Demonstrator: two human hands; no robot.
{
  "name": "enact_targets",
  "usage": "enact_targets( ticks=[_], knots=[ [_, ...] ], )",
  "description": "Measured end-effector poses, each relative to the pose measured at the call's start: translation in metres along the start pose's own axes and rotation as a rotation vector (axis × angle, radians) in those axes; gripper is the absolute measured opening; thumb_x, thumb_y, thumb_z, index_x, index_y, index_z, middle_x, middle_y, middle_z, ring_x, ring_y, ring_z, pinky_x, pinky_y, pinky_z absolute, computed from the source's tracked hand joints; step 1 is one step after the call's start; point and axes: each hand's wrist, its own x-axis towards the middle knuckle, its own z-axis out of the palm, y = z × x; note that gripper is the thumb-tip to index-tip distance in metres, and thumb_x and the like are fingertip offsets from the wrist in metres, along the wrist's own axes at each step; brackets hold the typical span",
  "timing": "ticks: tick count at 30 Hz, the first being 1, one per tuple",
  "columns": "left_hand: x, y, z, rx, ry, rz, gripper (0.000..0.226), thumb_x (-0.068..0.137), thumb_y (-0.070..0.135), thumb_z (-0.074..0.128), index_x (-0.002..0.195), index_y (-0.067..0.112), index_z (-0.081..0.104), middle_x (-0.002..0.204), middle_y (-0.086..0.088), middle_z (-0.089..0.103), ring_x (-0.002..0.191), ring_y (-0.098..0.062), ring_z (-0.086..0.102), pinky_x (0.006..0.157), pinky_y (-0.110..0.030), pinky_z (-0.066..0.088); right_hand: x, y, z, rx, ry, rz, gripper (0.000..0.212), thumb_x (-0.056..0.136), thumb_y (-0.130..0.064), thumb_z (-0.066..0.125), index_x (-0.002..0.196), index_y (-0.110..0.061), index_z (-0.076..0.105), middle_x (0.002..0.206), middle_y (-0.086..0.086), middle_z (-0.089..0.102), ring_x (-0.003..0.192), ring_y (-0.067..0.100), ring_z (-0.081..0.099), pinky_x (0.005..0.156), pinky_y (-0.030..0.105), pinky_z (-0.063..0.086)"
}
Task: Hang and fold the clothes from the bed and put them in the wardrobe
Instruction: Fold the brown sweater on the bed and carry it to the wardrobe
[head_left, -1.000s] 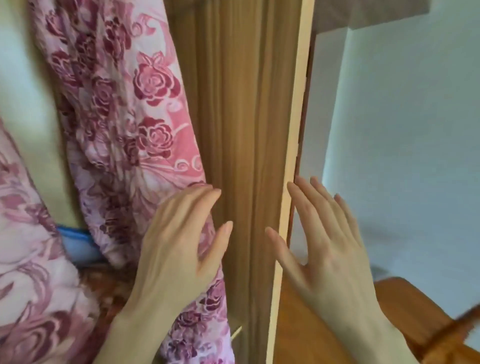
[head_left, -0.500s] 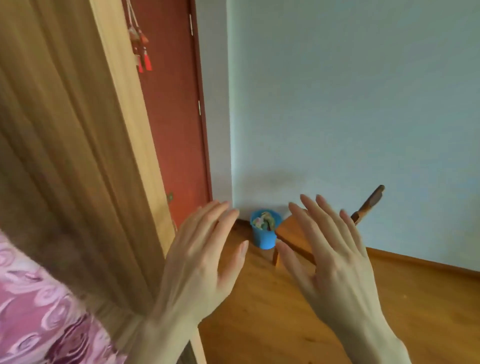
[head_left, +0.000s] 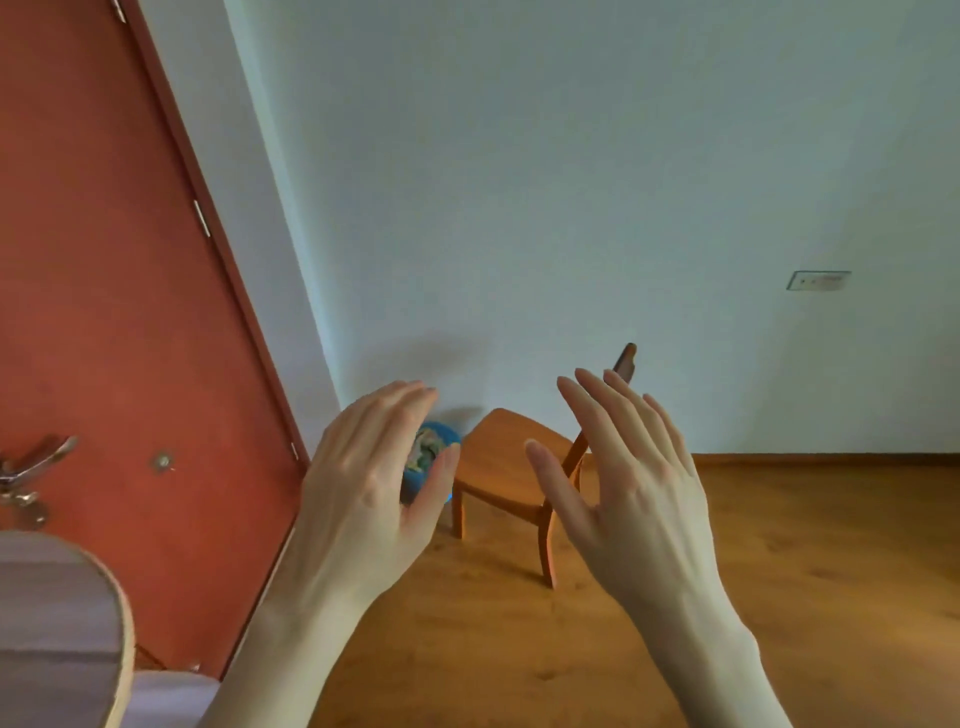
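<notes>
My left hand (head_left: 371, 493) and my right hand (head_left: 631, 483) are both raised in front of me, backs toward the camera, fingers straight and relaxed, holding nothing. They hover in the air about a hand's width apart. No clothes, bed or wardrobe show in this view.
A red door (head_left: 104, 322) with a metal handle (head_left: 31, 467) fills the left side. A small wooden chair (head_left: 506, 475) stands by the pale wall on the wooden floor (head_left: 805, 561), with a blue bin (head_left: 423, 470) partly hidden behind my left hand. A rounded wooden edge (head_left: 122, 639) sits at the bottom left.
The view swung right, away from the wardrobe and the pink floral garment, to the door, chair and wall. My left hand left the garment; both hands stayed raised and empty.
</notes>
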Motion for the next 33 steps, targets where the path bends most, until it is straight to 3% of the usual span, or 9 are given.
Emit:
enact_targets(
  ticks=[4,9,14,18,23,28,33],
  knots=[
    [0.042,-0.006,0.041,-0.042,-0.038,0.009,0.058,0.109,0.051,0.040,0.141,0.007,0.061,0.141,-0.008,0.065,0.132,-0.024,0.060,0.110,-0.030,0.043,0.027,0.030,0.014,-0.058,-0.045,0.070,0.061,0.104,-0.059,0.051,0.151,-0.019,0.054,0.157,-0.002,0.051,0.153,0.016,0.037,0.127,0.031,0.018],
    [0.090,-0.014,0.101,-0.152,-0.051,0.071,0.060,0.109,0.053,0.038,0.141,0.009,0.061,0.141,-0.009,0.065,0.131,-0.026,0.061,0.107,-0.036,0.046,0.057,0.069,0.034,-0.164,-0.030,0.143,0.062,0.104,-0.059,0.050,0.150,-0.018,0.055,0.155,0.000,0.054,0.150,0.019,0.042,0.125,0.043,0.030],
    [0.146,-0.033,0.182,-0.277,-0.107,0.125,0.058,0.104,0.049,0.046,0.141,0.007,0.062,0.143,-0.012,0.065,0.132,-0.030,0.062,0.104,-0.046,0.054,0.091,0.107,0.072,-0.294,0.017,0.260,0.059,0.102,-0.056,0.059,0.147,-0.017,0.058,0.153,0.001,0.056,0.147,0.020,0.046,0.123,0.039,0.023],
    [0.199,-0.058,0.243,-0.354,-0.125,0.201,0.058,0.106,0.050,0.043,0.141,0.008,0.062,0.142,-0.011,0.066,0.131,-0.029,0.063,0.105,-0.043,0.052,0.128,0.129,0.108,-0.362,0.037,0.345,0.063,0.099,-0.058,0.054,0.146,-0.016,0.060,0.150,0.003,0.059,0.144,0.024,0.051,0.120,0.047,0.032],
    [0.251,-0.076,0.307,-0.444,-0.152,0.302,0.055,0.106,0.049,0.046,0.142,0.011,0.062,0.144,-0.007,0.065,0.134,-0.025,0.060,0.108,-0.038,0.049,0.167,0.155,0.131,-0.441,0.054,0.486,0.064,0.098,-0.058,0.054,0.146,-0.016,0.060,0.150,0.003,0.059,0.144,0.025,0.051,0.121,0.047,0.032],
    [0.285,-0.051,0.363,-0.581,-0.175,0.395,0.054,0.105,0.049,0.048,0.136,0.010,0.067,0.140,-0.008,0.068,0.131,-0.027,0.063,0.108,-0.037,0.047,0.174,0.188,0.128,-0.571,0.074,0.595,0.065,0.099,-0.060,0.053,0.147,-0.016,0.059,0.151,0.003,0.058,0.145,0.024,0.050,0.120,0.052,0.040],
    [0.309,0.000,0.414,-0.701,-0.244,0.502,0.053,0.103,0.049,0.050,0.136,0.013,0.068,0.141,-0.008,0.067,0.132,-0.028,0.062,0.107,-0.051,0.054,0.166,0.233,0.118,-0.675,0.111,0.710,0.065,0.101,-0.060,0.050,0.148,-0.016,0.057,0.153,0.003,0.056,0.146,0.024,0.048,0.120,0.052,0.041]
  ],
)
